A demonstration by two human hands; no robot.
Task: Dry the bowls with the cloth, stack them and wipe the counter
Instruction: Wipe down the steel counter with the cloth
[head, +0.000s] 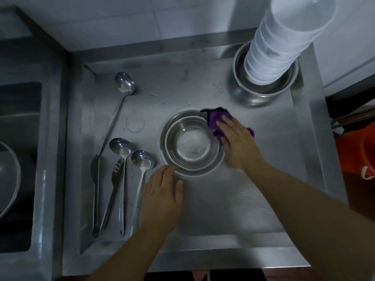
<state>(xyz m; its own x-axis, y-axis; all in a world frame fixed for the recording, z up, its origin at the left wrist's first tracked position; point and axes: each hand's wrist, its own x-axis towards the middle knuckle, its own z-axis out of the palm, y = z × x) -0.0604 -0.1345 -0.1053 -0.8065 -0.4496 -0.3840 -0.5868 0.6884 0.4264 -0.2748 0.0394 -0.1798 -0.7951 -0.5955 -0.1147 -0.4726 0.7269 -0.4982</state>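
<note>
Two nested steel bowls (191,144) stand upright in the middle of the steel counter (233,201). My right hand (237,142) lies flat with straight fingers on a purple cloth (216,118), pressing it against the right rim of the bowls. My left hand (162,193) rests flat on the counter at the bowls' near-left edge, fingertips touching the outer rim. At the back right, a tall stack of white plastic bowls (284,39) stands inside more steel bowls (261,92).
Long ladles (123,84), spoons (142,159) and a fork (116,173) lie along the counter's left side. Water drops and a wet ring (135,124) mark the surface. A sink (18,151) holding a pan is at the left. An orange bucket (361,151) stands at the right.
</note>
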